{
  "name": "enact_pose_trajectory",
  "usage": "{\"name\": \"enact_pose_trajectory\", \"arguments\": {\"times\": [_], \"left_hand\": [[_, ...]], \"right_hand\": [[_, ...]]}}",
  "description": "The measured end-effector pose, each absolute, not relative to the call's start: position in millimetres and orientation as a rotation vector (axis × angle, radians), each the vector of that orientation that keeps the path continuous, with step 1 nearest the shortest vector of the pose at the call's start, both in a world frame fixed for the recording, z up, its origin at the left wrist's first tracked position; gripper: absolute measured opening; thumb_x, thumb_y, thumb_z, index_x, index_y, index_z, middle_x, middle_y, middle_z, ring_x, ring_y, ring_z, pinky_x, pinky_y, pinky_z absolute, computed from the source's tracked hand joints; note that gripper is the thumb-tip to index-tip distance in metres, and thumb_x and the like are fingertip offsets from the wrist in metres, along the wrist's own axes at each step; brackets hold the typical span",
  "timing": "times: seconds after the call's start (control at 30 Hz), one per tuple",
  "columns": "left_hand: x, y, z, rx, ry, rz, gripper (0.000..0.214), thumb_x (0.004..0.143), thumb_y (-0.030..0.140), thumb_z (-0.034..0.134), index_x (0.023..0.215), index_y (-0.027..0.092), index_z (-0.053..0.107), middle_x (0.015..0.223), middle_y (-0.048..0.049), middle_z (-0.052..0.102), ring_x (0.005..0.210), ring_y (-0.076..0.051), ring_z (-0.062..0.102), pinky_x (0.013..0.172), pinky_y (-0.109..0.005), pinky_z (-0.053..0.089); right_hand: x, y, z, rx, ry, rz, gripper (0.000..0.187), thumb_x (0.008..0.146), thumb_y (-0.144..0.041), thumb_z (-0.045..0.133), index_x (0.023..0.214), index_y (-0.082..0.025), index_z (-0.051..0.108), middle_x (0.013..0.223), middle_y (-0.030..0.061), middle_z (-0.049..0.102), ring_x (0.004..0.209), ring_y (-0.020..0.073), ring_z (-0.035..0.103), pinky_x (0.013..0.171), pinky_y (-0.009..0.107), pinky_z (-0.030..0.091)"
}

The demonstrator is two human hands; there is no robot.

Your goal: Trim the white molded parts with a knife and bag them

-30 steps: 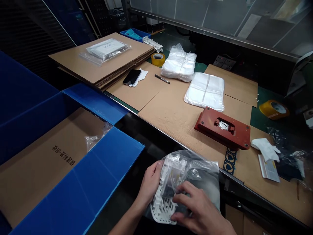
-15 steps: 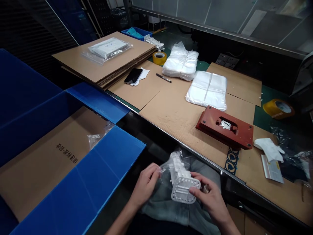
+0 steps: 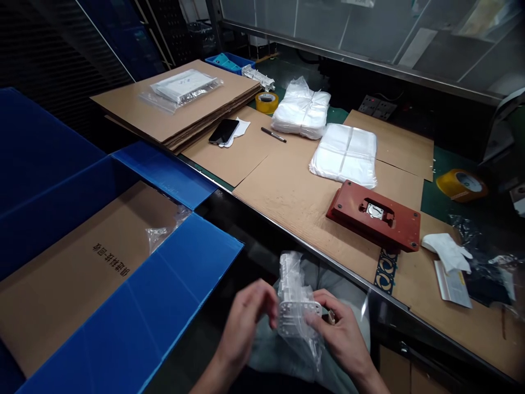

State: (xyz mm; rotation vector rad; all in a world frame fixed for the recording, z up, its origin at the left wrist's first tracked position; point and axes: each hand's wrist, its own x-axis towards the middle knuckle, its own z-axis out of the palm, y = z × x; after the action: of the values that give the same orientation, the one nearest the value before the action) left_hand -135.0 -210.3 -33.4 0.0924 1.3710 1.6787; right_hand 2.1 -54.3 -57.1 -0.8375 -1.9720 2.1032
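The right hand pinches the white part through its clear bag, above the lap; the left, blurred, curls loosely beside it, contact unclear. The part looks bagged already, though the bag's end hangs loose, unsecured, well apart from the blue box.

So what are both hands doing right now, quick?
Left hand: blurred, fingers curled beside the white part; can't tell if it's gripping anything.
Right hand: closed, holding the white part in clear plastic.
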Motion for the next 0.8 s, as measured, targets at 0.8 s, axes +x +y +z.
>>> {"name": "enact_pose_trajectory", "arguments": {"times": [0.8], "left_hand": [[-130, -183, -74, -0.459, 1.203, 1.979, 0.078, 0.065, 0.023, 0.083, 0.137, 0.021, 0.053, 0.109, -0.0080, 0.077, 0.100, -0.032, 0.072, 0.090, -0.042, 0.057]], "right_hand": [[45, -43, -40, -0.968, -2.096, 1.634, 0.027, 0.083, -0.049, 0.074, 0.097, -0.027, 0.083, 0.115, 0.0118, 0.077, 0.108, 0.0343, 0.071, 0.086, 0.037, 0.061]]}}
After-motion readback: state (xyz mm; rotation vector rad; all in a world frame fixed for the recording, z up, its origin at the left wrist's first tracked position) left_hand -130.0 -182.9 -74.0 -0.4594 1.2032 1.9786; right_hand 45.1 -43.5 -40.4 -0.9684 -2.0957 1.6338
